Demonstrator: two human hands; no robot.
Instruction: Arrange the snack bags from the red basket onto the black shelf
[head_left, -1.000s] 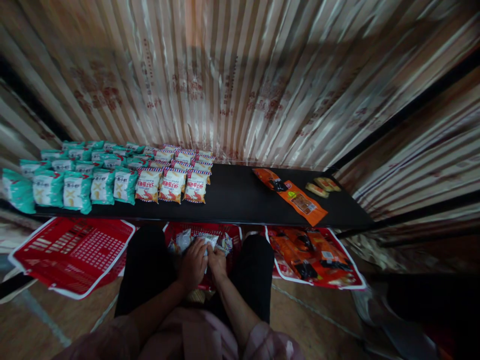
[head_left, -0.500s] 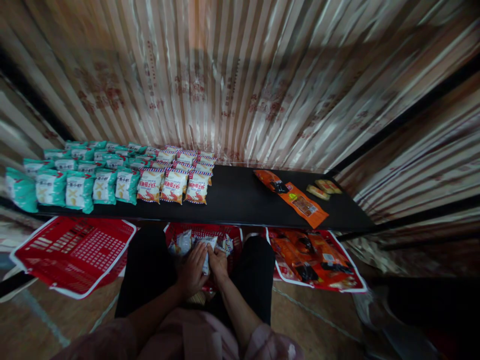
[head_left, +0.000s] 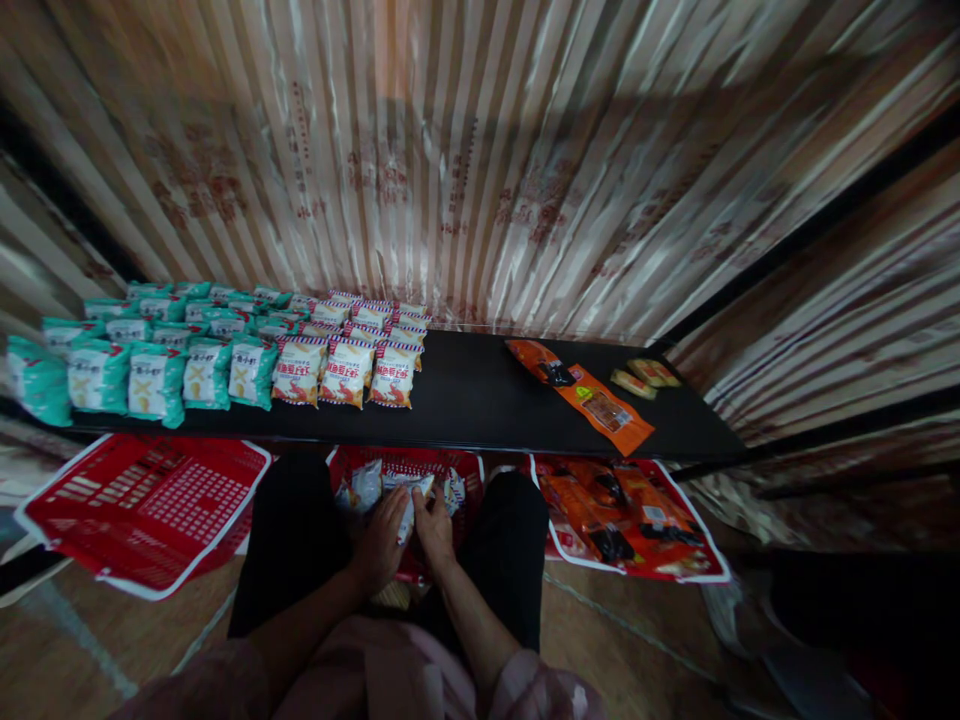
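Between my knees stands a red basket (head_left: 471, 462) holding several white and blue snack bags (head_left: 367, 484). Over it, my left hand (head_left: 384, 535) and my right hand (head_left: 433, 525) grip one white snack bag (head_left: 406, 522) from its two sides. The left fingers lie along the bag's left side, and the right fingers are bent at its upper right edge. Part of the bag is hidden by my hands. In front, on the black shelf (head_left: 480, 390), white snack bags with striped edges (head_left: 391, 375) stand in rows beside green snack bags (head_left: 156, 382).
An orange package (head_left: 592, 400) and small yellow packs (head_left: 645, 375) lie on the shelf's right part. A red basket (head_left: 150, 510) sits at left; another basket (head_left: 716, 560) at right holds orange packages (head_left: 622, 510). A striped curtain (head_left: 480, 160) hangs behind.
The bag in my hands has tilted and sits slightly lower, with less of it showing. My right hand has shifted a little. The view has moved slightly; the shelf goods stay put.
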